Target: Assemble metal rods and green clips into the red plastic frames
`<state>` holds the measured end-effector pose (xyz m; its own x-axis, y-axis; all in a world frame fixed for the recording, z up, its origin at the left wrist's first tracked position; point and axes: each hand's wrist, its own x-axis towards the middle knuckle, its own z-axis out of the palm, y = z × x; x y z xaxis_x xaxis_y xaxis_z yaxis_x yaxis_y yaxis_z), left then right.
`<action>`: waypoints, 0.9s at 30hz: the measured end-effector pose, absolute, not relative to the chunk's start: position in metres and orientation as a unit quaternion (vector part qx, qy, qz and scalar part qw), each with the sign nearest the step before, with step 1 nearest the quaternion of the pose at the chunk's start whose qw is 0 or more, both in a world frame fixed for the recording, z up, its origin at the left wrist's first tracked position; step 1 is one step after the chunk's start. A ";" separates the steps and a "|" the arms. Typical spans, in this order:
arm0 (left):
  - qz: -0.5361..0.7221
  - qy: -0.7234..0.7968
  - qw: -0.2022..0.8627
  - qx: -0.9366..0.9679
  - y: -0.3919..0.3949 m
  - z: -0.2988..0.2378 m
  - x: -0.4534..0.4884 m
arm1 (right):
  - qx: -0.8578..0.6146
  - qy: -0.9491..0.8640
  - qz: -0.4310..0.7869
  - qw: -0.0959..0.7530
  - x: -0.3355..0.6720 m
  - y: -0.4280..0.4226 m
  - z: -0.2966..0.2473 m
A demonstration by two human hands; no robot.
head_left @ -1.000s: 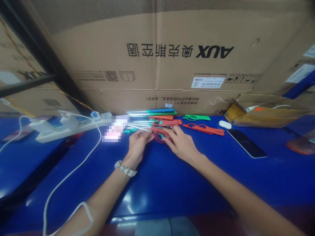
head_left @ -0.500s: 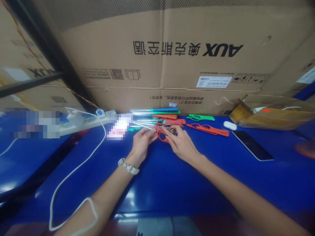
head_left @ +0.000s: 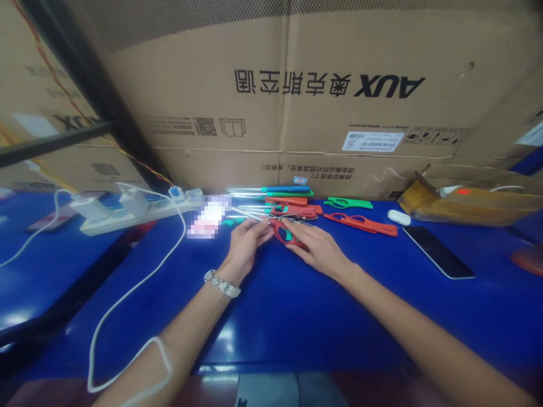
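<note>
Between my hands lies a red long-nosed lighter (head_left: 279, 233) with a ring-shaped trigger guard, a green trigger inside it and a metal tube pointing left. My left hand (head_left: 246, 246) is closed, pinching the lighter where the tube meets the red body. My right hand (head_left: 323, 251) is closed over the handle, fingers along its top and thumb below, so part of the handle is hidden. Just behind are another red lighter (head_left: 303, 210), an orange one (head_left: 288, 201) and a blue one (head_left: 292, 189). Thin metal parts beside my right fingertips are too small to make out.
To the right lie a red handle shell (head_left: 360, 224), a green handle shell (head_left: 348, 203), a white case (head_left: 399, 217), a phone (head_left: 439, 251) and a brown bag (head_left: 470, 195). A power strip (head_left: 127, 213) with a white cable stands left. A large carton (head_left: 297, 124) backs the table.
A green trigger now shows inside the red guard. My right fingers have flattened along the handle, and more of the handle shows below them. The view has shifted slightly.
</note>
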<state>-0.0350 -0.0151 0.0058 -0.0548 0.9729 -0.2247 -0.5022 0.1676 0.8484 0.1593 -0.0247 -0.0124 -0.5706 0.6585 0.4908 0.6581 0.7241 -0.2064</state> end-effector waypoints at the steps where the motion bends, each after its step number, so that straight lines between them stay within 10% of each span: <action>1: 0.583 0.429 0.634 0.272 -0.015 0.006 -0.035 | -0.374 -0.886 0.005 0.276 0.159 -0.025 -0.012; 27: 0.579 0.422 0.638 0.283 -0.017 0.004 -0.035 | -0.491 -0.857 -0.032 0.154 0.153 -0.032 -0.008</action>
